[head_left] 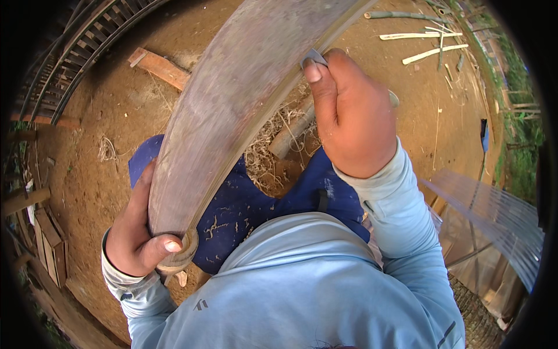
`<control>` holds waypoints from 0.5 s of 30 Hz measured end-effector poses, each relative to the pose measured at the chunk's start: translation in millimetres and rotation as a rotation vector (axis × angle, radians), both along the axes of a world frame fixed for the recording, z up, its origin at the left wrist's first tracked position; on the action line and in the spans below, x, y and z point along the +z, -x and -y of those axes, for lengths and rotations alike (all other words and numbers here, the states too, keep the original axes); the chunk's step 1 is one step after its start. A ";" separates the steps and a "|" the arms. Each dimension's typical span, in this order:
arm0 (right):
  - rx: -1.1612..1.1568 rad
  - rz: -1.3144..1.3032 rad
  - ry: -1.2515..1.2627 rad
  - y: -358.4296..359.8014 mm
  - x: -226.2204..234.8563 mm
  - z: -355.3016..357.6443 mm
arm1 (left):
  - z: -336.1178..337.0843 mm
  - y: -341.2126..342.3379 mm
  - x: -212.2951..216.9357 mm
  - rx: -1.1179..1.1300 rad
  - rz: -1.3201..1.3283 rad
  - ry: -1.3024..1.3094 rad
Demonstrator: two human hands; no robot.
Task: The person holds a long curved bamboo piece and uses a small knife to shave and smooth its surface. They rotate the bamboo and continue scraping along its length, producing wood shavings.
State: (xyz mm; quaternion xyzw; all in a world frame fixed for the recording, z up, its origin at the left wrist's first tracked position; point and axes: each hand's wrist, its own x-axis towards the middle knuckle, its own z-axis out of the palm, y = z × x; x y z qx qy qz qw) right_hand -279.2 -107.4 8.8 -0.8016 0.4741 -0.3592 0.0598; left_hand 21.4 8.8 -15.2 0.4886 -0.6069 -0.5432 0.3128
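A long, broad, curved piece (224,96) with a greyish-brown, streaked face, wood or bamboo by its look, slants from my lap up past the top edge. Its near end has a rounded, ringed knob (180,256). My left hand (138,232) grips this end, thumb over the near edge and fingers along the far side. Farther up, my right hand (357,113) is closed round a knife (314,57). The short grey blade meets the piece's right edge under my thumb, and the handle's end sticks out past my fist. Most of the handle is hidden.
Pale shavings (261,154) and a round pole (293,131) lie between my knees. A wooden plank (160,68) rests on the dirt at left, near a slatted structure (87,43). Bamboo strips (433,53) are scattered at far right; a clear corrugated sheet (494,212) stands at right.
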 end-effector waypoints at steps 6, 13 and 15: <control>0.018 0.000 -0.095 1.9 -5.6 -11.8 | 1.8 -0.6 2.0 -0.010 0.019 -0.001; 0.020 0.004 -0.140 5.2 -6.6 -16.0 | -1.9 3.4 4.1 0.005 0.043 0.010; 0.025 0.002 -0.125 6.9 -11.9 -18.6 | -1.9 3.2 5.7 -0.009 0.056 0.008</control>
